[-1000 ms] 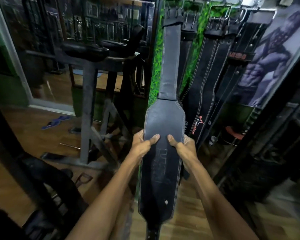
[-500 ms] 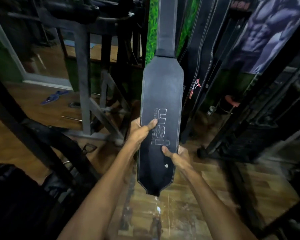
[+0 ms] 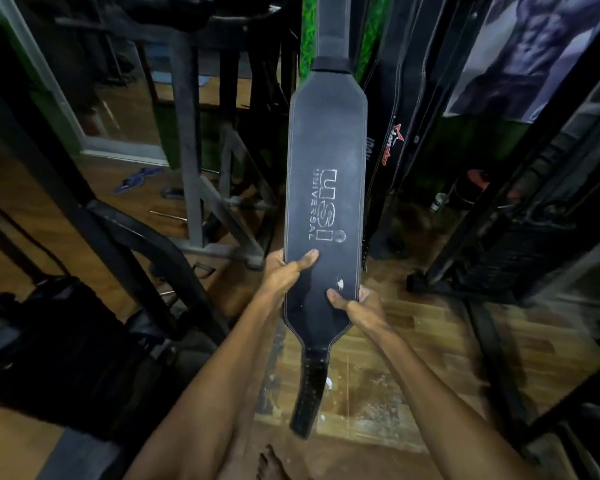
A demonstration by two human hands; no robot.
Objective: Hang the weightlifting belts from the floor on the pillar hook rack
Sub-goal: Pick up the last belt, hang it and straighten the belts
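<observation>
A black weightlifting belt (image 3: 328,188) hangs straight down in the middle of the scene, its upper strap running out of the top edge, so what it hangs from is out of sight. Its wide padded part faces the camera and bears the words "USI UNIVERSAL" in pale letters. The narrow perforated tail (image 3: 309,393) dangles below the hands, above the wooden floor (image 3: 395,393).

The left hand (image 3: 284,271) has a grip on the belt's left edge, thumb laid across the front face and fingers hidden behind. The right hand (image 3: 359,304) grasps the right edge a little lower, thumb on the front near a small white scuff.

Just right of the belt, farther back, other dark belts (image 3: 392,150) hang side by side; one carries a red star logo. A green leafy panel (image 3: 307,32) shows behind the strap. On the left stands a grey metal frame (image 3: 191,150), and a blue sandal (image 3: 137,178) lies on the floor beyond it. A bare foot (image 3: 269,462) shows at the near edge.
</observation>
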